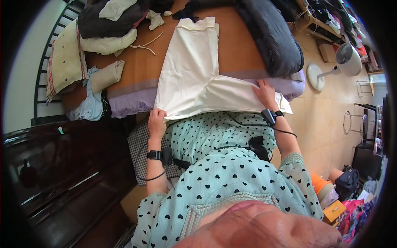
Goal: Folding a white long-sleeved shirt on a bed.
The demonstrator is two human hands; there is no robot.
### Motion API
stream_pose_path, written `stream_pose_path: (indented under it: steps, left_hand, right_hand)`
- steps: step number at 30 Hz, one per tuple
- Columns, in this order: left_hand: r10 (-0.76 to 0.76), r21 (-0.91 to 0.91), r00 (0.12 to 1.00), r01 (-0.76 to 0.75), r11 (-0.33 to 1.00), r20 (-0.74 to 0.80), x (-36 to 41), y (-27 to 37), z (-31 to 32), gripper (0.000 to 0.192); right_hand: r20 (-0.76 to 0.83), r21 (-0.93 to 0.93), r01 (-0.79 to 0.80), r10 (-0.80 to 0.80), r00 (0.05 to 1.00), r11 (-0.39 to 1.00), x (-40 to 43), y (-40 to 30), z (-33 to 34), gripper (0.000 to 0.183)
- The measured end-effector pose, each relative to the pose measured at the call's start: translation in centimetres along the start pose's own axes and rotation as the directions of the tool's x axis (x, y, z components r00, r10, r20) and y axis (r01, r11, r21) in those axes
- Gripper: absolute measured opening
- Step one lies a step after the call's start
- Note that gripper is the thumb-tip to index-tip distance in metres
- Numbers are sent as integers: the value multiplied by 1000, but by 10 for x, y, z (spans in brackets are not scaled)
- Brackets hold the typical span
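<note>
White trousers [192,65] lie spread over the front of the bed, bent into an L shape. One part reaches away from me to a seamed end, and a leg runs off to the right. My left hand [157,122] pinches the near left corner of the white cloth at the bed's edge. On the right-hand leg rests my right hand [266,94], its fingers near the far edge of the fabric; whether they grip it is unclear. Both wrists carry strapped devices with black cables.
The bed has a brown mat [238,52]. To the left are a rolled beige cloth [108,76], a patterned pillow [66,59] and a white cord [144,46]. A dark quilt [273,43] lies right, beyond which stands a fan [349,59]. Dark glossy furniture [71,167] flanks my left.
</note>
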State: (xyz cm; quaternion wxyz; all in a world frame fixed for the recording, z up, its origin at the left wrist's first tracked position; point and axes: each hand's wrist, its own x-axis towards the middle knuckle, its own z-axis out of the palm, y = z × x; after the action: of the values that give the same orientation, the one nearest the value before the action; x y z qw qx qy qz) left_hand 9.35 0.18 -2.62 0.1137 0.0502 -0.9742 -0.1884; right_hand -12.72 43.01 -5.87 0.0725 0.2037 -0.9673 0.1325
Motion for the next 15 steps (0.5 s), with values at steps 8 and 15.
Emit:
stream_pose_path:
  steps: [8,15]
  left_hand:
    - [-6,-74,1000,7,997,9,3,-4,5,25]
    - [-34,-44,968,24,999,-248,16,-8,-11,17]
  right_hand:
    - [45,158,77,-85,995,984,-11,24,-8,25]
    - [-116,302,105,-72,991,947,-5,15,-44,7]
